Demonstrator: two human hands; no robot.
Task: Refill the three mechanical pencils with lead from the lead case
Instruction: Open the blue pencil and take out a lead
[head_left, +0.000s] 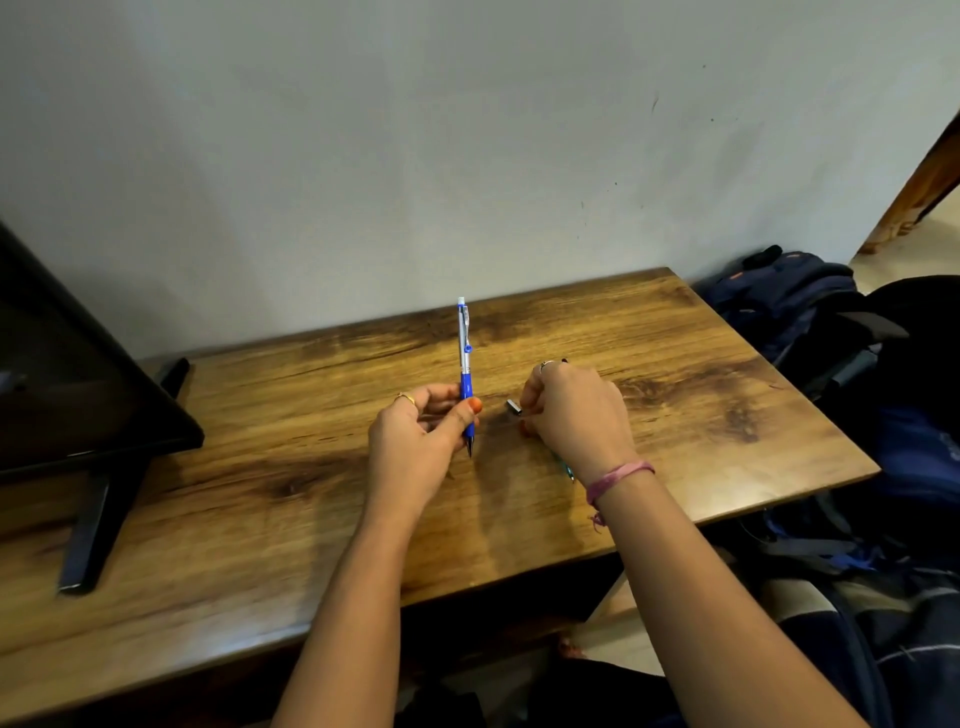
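Left hand: the left hand (415, 436) gripped the blue mechanical pencil (465, 364) by its blue grip section, thumb pressed on the near side, the other fingers curled behind it.
Blue pencil: it stood nearly upright above the wooden table (260, 467), white cap end at the top and dark tip pointing down, just below the thumb; most of the silver barrel and its clip rose clear above the hand.
Right hand: the right hand (574, 410) was curled, knuckles up, with the fingertips pinched on a thin, pale sliver; whether this was lead or the lead case could not be told.
Small dark piece: a small dark piece (514, 407) with a pale end lay just beside the right fingertips, between the two hands; whether the fingers touched it could not be told.
Teal pencil: only the tip of a teal pencil (566, 467) showed under the right wrist, lying on the table; the rest was hidden by the hand.
Gap: the hands were near each other but apart, the blue pencil left of the right hand.
Wrist: a pink thread band (618, 480) circled the right wrist.
Surroundings: a black monitor (78, 395) on its stand stood at the table's left; dark blue bags (795, 306) lay off the right edge.
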